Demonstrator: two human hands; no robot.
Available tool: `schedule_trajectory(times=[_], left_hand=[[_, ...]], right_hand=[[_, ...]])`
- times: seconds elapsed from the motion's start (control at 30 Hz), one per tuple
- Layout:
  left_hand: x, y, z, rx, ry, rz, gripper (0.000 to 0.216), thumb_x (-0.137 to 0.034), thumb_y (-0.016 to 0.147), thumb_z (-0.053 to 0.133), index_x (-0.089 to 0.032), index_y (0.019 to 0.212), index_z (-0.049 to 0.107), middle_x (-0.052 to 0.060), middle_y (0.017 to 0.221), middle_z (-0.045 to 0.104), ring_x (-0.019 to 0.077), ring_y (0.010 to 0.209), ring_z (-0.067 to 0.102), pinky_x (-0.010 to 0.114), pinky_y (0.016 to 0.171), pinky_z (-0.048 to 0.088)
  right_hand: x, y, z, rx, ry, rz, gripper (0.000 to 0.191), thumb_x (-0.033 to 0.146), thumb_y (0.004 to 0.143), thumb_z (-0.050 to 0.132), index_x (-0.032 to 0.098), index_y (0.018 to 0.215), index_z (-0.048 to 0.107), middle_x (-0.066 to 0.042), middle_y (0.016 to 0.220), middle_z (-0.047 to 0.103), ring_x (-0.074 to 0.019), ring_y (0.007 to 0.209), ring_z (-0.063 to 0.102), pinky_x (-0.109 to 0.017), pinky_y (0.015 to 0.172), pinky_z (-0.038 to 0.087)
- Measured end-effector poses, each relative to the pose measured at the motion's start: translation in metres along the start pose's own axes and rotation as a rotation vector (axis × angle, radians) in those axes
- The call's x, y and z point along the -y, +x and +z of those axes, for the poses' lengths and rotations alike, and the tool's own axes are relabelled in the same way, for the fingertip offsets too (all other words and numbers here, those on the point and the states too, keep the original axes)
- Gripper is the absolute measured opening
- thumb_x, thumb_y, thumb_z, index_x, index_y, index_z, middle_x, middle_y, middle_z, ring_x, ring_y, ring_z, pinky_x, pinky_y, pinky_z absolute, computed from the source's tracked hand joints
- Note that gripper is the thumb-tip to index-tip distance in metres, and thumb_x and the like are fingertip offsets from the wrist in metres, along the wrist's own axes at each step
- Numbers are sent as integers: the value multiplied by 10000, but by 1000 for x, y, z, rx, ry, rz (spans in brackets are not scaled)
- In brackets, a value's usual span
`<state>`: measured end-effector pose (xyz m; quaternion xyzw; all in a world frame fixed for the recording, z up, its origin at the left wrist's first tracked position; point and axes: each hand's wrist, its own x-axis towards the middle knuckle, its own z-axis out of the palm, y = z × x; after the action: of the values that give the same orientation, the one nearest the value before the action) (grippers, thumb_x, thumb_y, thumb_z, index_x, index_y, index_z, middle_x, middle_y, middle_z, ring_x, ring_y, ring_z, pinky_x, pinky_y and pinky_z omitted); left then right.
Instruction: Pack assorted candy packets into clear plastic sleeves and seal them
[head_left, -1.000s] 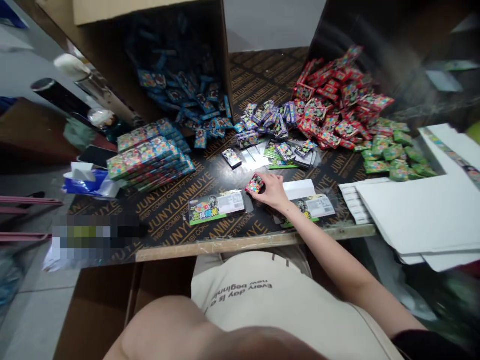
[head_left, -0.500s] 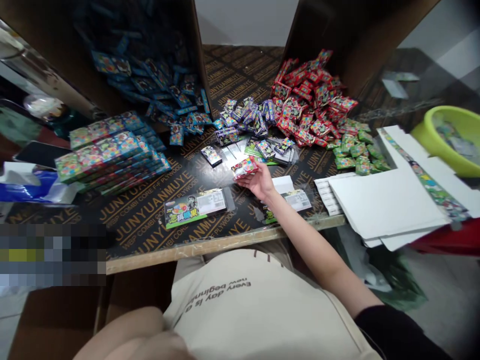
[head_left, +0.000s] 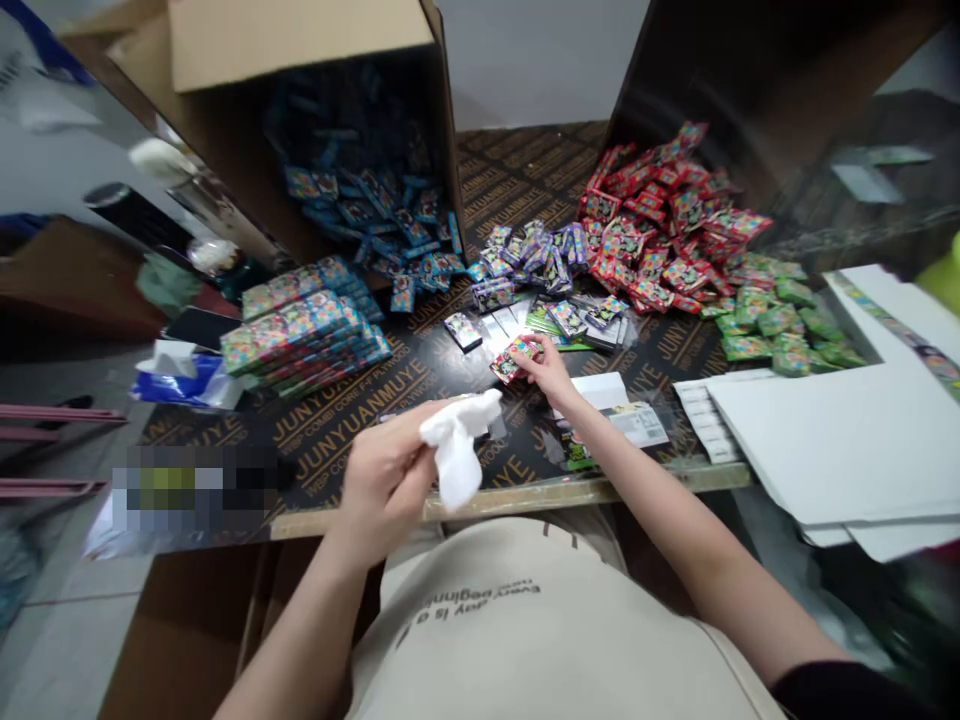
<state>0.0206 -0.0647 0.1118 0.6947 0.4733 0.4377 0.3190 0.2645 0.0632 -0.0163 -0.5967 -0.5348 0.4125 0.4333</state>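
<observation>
My left hand (head_left: pixel 384 475) is raised over the table's near edge, fingers closed on a crumpled white tissue (head_left: pixel 457 448). My right hand (head_left: pixel 547 368) reaches forward and pinches a small red packet (head_left: pixel 514 358) just above the dark board (head_left: pixel 352 420). A flat green printed card (head_left: pixel 585 445) lies under my right wrist. Beyond it sit piles of small packets: purple (head_left: pixel 532 250), red (head_left: pixel 660 230), green (head_left: pixel 772 315) and blue (head_left: pixel 375 215), the blue ones spilling from a tipped cardboard box (head_left: pixel 300 40).
A stack of colourful flat boxes (head_left: pixel 304 320) lies at the left. White card sheets (head_left: pixel 832 430) overhang the right edge. A phone (head_left: pixel 196 325) and a blue-and-white bag (head_left: pixel 180 365) rest at the far left. A second dark box (head_left: pixel 750 70) stands behind the red pile.
My left hand has come up into view holding the white tissue. My right hand still holds the red packet and has moved it slightly forward on the board.
</observation>
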Motion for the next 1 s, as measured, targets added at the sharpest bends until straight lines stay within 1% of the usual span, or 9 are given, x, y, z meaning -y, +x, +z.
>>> schedule_trajectory(times=[0.17,0.23,0.33,0.43,0.57,0.67,0.77,0.87,1.0], left_hand=[[65,14,1,-41,-16,-166,503,-125,799,426,-184,1296,377,76,1150,589,200,1010,567,310,829,458],[89,11,2,11,9,-157,484,-79,772,382,-179,1242,436,73,1104,604,194,994,566,324,837,449],[109,9,5,144,296,-62,413,-13,688,340,-172,932,633,61,932,628,199,901,563,346,834,433],[111,10,11,229,596,7,384,-21,693,340,-170,857,654,66,838,596,215,838,518,349,783,428],[108,13,16,319,761,55,289,-214,765,460,-176,1007,613,80,941,548,237,898,469,364,829,393],[113,17,17,353,832,68,664,-452,646,628,-181,1229,461,109,1123,488,290,1001,419,410,883,347],[120,24,17,423,858,79,907,-496,525,703,-162,1299,366,126,1190,458,309,1024,400,410,880,337],[126,29,17,479,866,71,822,-419,511,712,-149,1234,429,111,1098,510,293,980,427,383,846,352],[128,30,17,426,855,25,722,-393,513,696,-155,1158,473,98,1034,522,287,961,446,377,842,354]], right_hand=[[7,10,-12,100,-602,-314,622,248,618,632,221,1214,457,-122,1358,341,-357,1223,265,-517,943,247],[11,13,-14,273,-866,-451,723,165,608,605,262,1287,377,-96,1389,309,-354,1242,236,-539,954,190],[17,17,-10,401,-987,-503,621,126,658,565,262,1248,426,-85,1262,474,-306,1184,345,-495,965,169],[22,15,-5,365,-999,-474,467,289,761,553,213,1212,463,-113,1080,577,-281,1038,474,-422,905,265],[23,4,-6,319,-993,-439,724,514,707,589,161,1298,364,-153,1029,576,-287,938,524,-362,793,358],[21,0,-12,417,-958,-514,842,409,627,669,238,1350,273,-158,1299,402,-325,1130,409,-426,888,306],[18,2,-17,602,-938,-590,933,197,546,665,307,1360,223,-99,1433,218,-357,1269,210,-524,965,163],[15,5,-18,635,-855,-598,848,149,538,640,275,1316,327,-86,1335,389,-325,1233,291,-496,976,174],[20,-4,-12,442,-661,-634,736,335,590,712,198,1248,411,-109,1171,511,-266,1061,457,-389,897,333]])
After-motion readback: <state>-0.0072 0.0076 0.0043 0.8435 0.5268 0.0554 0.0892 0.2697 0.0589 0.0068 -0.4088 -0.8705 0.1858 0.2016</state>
